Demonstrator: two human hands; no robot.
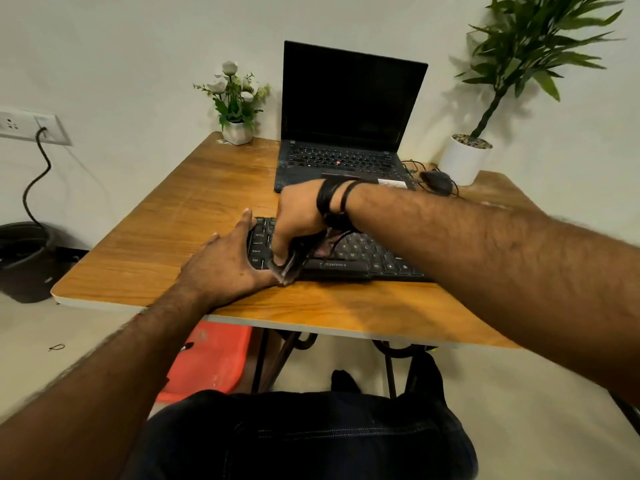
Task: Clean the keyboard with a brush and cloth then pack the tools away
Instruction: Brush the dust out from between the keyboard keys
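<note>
Black keyboard (349, 258) at frame centre on wooden table (180, 216), left hand (225, 261) flat, fingers straight, bracing its left end, right hand (298, 220) curled round a blurred dark tool (292, 266), brush or cloth unclear, pressed at near-left keys, laptop (346, 126) behind, upper centre.

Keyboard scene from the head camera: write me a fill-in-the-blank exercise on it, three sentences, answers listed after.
1. The left hand rests with straight fingers on the ____ end of the keyboard.
2. The right hand grips a crumpled ____ against the keys.
3. Behind the keyboard stands an open ____, its screen dark.

Missing words: left; cloth; laptop
</note>
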